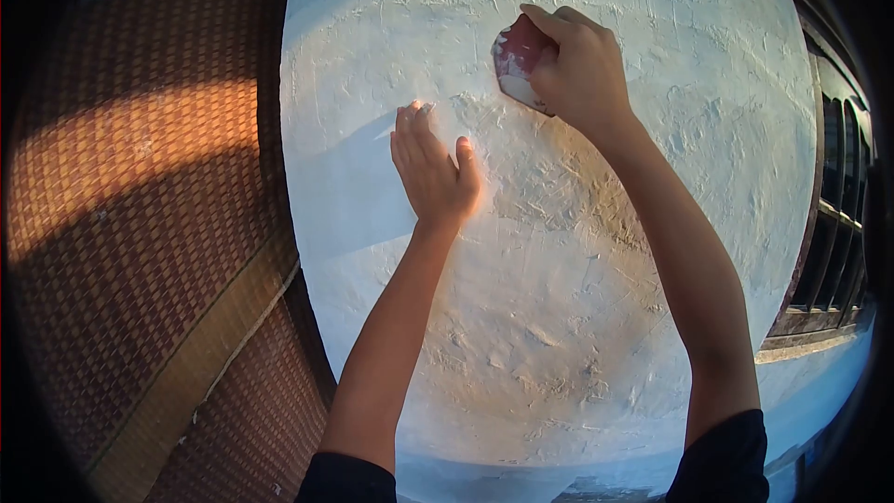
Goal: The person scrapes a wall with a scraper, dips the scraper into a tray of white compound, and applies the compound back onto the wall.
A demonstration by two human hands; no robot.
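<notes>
A rough white plastered wall (pixel 559 298) fills the middle of the view. My right hand (pixel 579 65) is raised high against it, gripping a reddish-brown piece of sandpaper (pixel 517 58) dusted white, pressed to the plaster. My left hand (pixel 430 166) lies flat on the wall lower and to the left, fingers together and extended, holding nothing. Both forearms reach up from dark sleeves at the bottom edge.
A woven brown mat panel (pixel 140 224) stands to the left of the wall, lit by a band of sunlight. A dark window frame with bars (pixel 833 224) sits at the right edge, with a ledge below it.
</notes>
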